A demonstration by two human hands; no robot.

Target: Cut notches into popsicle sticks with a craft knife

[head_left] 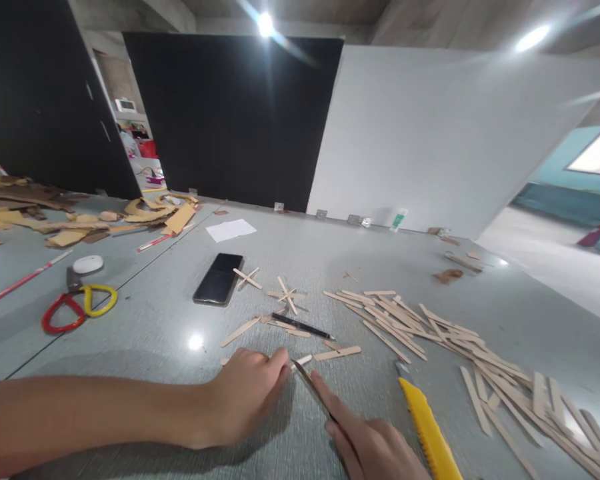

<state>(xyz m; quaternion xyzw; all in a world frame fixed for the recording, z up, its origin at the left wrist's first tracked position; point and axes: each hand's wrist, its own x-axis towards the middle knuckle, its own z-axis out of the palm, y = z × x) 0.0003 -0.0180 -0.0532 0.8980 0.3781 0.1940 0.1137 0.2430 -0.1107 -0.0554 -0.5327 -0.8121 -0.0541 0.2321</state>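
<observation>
My left hand is closed and presses on a wooden craft stick on the table; one end of the stick shows past my thumb. In my right hand is a thin-bladed knife, index finger laid along its back. The blade's tip touches or nearly touches the stick beside my left thumb. Just beyond lie cut stick pieces and a black pen. Crossed sticks rest farther back. A yellow box cutter lies to the right of my right hand.
Many loose craft sticks spread over the right side. A phone, white paper, and red-and-yellow-handled scissors lie left of centre. Cardboard scraps pile at far left. Black and white panels stand along the table's back.
</observation>
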